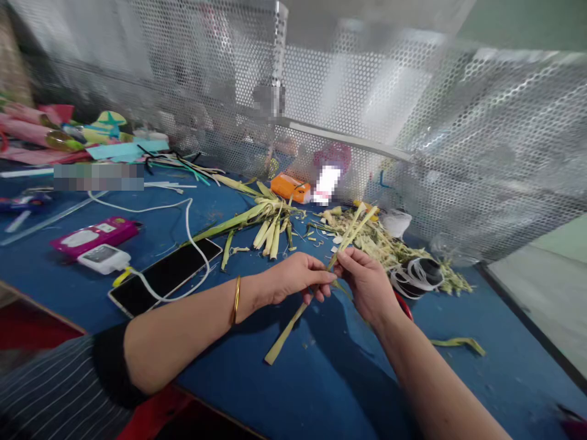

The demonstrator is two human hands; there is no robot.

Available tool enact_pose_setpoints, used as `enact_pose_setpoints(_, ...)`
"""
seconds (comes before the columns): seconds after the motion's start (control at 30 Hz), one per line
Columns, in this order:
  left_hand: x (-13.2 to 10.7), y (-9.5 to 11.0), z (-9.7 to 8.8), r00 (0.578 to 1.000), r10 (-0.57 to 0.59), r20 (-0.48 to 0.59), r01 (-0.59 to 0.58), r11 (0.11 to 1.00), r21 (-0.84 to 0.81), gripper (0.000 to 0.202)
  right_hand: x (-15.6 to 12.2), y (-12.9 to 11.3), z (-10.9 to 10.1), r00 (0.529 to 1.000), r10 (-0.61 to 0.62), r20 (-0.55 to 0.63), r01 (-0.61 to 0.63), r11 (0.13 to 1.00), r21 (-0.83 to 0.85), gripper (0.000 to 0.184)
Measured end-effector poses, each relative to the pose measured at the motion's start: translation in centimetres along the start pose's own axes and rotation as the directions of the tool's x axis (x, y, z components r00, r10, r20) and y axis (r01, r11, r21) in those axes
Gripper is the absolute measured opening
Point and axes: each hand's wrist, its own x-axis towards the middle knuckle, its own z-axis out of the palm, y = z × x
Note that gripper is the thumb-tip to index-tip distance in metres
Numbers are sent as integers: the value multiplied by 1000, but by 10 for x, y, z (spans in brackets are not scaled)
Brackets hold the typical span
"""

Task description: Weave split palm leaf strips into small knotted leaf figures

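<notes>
My left hand (pixel 300 278) is closed with thumb and fingers pinching a pale green leaf strip (pixel 285 338). One flat end of the strip hangs toward the front of the table, and split ends rise beyond my hands. Close beside it, my right hand (pixel 367 284) pinches the same strip a little higher up, fingertips almost touching those of the left. Beyond my left hand lies a bundle of cut leaf stalks (pixel 268 235). A heap of leaf scraps (pixel 380 244) lies beyond my right hand, with a spool wound with white cord (pixel 417 276) at its near side.
On the blue table (pixel 257 379) a phone (pixel 167 275) lies at left under a white cable (pixel 189 223), beside a white device (pixel 103 258) and a magenta pack (pixel 94 235). An orange packet (pixel 291 187) stands near the perforated metal screen (pixel 348 85). A loose leaf strip (pixel 461 343) lies at right.
</notes>
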Motion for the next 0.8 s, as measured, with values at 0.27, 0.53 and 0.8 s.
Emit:
enact_pose_setpoints(0.27,3,1,0,996,-36,-78,26,990,-137,23,6,9,-5,989,75,-126,-77,997,-11,31)
enact_pose_setpoints(0.53,4,-2,0,988,-51,-143,31,990,-137,24,7,14,-11,979,189,-74,-203,904,-376,42)
enact_pose_setpoints(0.8,0,1,9,993,-73,-96,70,997,-30,28,-2,-16,-10,915,-366,172,384,653,-653,18)
